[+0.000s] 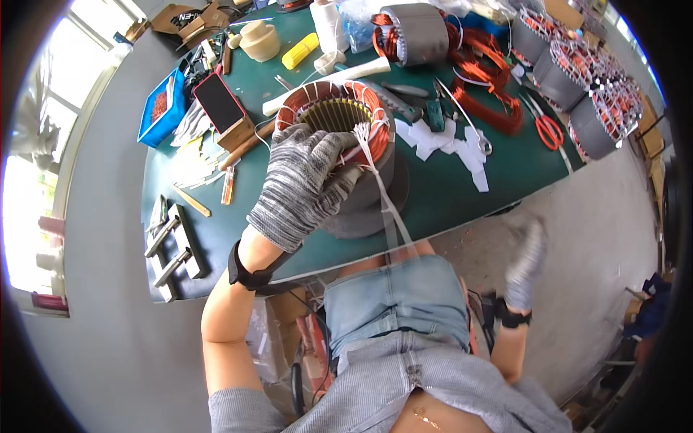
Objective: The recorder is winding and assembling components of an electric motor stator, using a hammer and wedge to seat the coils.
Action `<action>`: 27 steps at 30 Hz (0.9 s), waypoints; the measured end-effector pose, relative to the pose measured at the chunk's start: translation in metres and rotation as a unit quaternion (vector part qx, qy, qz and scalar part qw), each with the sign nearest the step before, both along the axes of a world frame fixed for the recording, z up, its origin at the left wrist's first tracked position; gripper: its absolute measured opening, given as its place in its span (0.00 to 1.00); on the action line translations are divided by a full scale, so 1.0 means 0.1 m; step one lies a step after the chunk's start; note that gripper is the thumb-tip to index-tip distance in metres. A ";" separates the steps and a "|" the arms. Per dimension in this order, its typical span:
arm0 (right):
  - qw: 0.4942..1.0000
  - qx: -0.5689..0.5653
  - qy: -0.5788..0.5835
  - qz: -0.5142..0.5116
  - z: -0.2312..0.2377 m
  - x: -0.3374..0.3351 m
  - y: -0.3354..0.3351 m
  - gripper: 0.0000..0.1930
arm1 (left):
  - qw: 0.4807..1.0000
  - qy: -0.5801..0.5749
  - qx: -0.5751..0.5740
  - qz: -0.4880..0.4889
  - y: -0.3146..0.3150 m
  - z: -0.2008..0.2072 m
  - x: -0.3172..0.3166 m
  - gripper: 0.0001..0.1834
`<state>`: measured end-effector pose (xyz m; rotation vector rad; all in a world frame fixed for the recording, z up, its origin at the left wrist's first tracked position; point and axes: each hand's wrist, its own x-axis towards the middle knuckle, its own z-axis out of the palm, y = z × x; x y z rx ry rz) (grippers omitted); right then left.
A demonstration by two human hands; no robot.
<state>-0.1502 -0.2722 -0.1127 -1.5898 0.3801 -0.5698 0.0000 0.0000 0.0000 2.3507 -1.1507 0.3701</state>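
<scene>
A grey motor stator [361, 206] stands upright on the green table near its front edge. Around its bore runs a ring of copper winding [377, 115], bound with white lacing. My left hand [307, 184], in a grey striped glove, lies over the near left side of that ring, fingers curled onto it and thumb toward the front. White sleeved leads [382, 177] hang from the winding's front right and trail past the table edge. Out to the right, off the table, my gloved right hand [527, 263] is smeared by motion; whether anything is in it cannot be seen.
Scissors [548, 131], a wrench [482, 141] and white paper pieces [447, 143] lie right of the stator. A phone [220, 103] leans on a wooden block at the left, near a blue tray [160, 108] and a metal frame [177, 249]. More stators [415, 35] stand behind.
</scene>
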 end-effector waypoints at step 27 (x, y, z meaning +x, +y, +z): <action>0.924 0.346 -0.164 0.029 -0.35 -0.17 -0.51 0.16 | 0.979 -0.153 0.079 0.109 -0.19 -0.14 -0.20 0.20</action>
